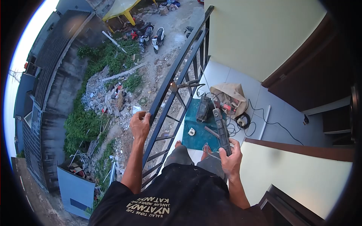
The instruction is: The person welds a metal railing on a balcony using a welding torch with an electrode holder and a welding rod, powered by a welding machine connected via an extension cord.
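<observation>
My right hand (231, 156) is wrapped round the lower end of a long dark grey, strip-shaped device (222, 132), which points away from me over the floor. A thin line runs up from near its far end. My left hand (140, 126) is raised beside the black metal railing (163, 98), fingers curled toward the thumb, fingertips at the rail's edge; what they hold, if anything, is hidden. Below the device lies a green mat (190, 141) with a dark boxy machine (204, 108), a white tape measure (191, 131) and short metal bars (212, 131).
An open beige sack (230, 95) holds tools, with black cable coils (243, 120) beside it. A clamp-like tool (188, 83) hangs at the railing. A white tube (265, 122) lies on the tiles near a wall. Beyond the railing, rubble and parked motorbikes (158, 39) lie far below.
</observation>
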{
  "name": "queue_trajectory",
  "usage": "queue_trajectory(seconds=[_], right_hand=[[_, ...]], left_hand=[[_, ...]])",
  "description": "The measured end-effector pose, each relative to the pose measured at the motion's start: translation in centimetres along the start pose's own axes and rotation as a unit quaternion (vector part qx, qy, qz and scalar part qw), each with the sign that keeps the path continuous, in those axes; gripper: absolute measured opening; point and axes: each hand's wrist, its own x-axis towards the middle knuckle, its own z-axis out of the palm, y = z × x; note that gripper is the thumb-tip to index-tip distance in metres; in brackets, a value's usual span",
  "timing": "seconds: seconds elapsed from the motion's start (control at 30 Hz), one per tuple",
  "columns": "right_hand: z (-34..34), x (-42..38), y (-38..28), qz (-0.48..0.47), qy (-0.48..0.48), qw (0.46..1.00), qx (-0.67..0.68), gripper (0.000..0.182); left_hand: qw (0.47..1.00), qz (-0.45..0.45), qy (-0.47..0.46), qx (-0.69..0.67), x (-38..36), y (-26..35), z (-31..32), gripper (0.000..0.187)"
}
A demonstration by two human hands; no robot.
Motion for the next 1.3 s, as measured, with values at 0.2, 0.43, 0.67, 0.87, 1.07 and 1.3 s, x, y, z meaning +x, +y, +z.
queue_trajectory(seconds=[0.2, 0.43, 0.67, 0.87, 1.07, 1.3], right_hand=[[2.3, 0.9, -6.8, -0.037, -0.109, 0.98, 0.161, 0.054], [8.1, 1.2, -12.9, -0.103, -0.217, 0.95, 0.198, 0.045], [11.0, 1.7, -15.3, -0.097, -0.285, 0.93, 0.212, 0.074], [12.5, 1.6, -17.3, -0.194, -0.126, 0.972, 0.042, 0.027], [15.9, 4.0, -19.4, -0.316, -0.051, 0.942, -0.103, 0.022], [18.9, 8.0, -21.5, -0.62, 0.163, 0.676, -0.363, 0.035]], left_hand=[[0.817, -0.066, -0.45, -0.354, -5.9, 11.7, -3.4, 0.038], [0.615, -0.054, -0.532, -0.58, -3.5, 12.9, -4.6, 0.054], [0.44, -0.17, -0.537, -0.699, 1.1, 12.2, -8.0, 0.066], [0.498, -0.119, -0.53, -0.676, 2.4, 12.3, -10.6, 0.075], [0.516, -0.163, -0.467, -0.699, 5.2, 12.2, -11.8, 0.077], [0.389, -0.057, -0.419, -0.819, 6.7, 11.2, -13.1, 0.054]])
